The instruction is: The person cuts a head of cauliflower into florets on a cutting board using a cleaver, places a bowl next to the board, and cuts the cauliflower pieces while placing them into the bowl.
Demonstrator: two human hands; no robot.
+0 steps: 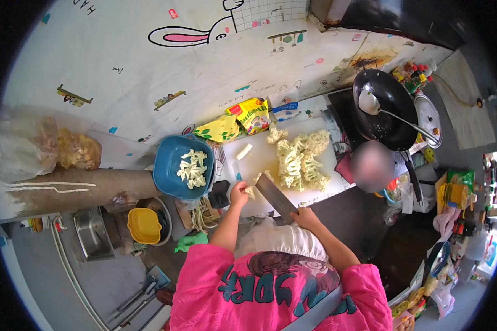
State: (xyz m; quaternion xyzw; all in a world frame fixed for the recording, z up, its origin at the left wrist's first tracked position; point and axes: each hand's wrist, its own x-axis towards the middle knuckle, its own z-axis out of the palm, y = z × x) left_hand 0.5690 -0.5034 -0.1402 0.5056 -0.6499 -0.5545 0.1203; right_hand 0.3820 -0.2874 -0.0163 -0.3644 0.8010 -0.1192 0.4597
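My right hand (305,218) grips the handle of a cleaver (276,198), its broad blade slanting over the near part of the white cutting board (258,161). My left hand (239,195) is closed at the board's left edge, with a small cauliflower piece (250,192) at its fingertips. Another bit of cauliflower shows by the blade's tip. On the board's right side lies a heap of cauliflower (301,160), and a pale stalk piece (244,151) rests at the upper left. Cut florets (192,169) sit inside a blue basin (161,165) left of the board.
Yellow food packets (252,116) lean against the wall behind the board. A black wok (389,129) with a metal ladle (370,103) stands on the right. Low on the left are a yellow basket (144,225) and a metal sink (94,234).
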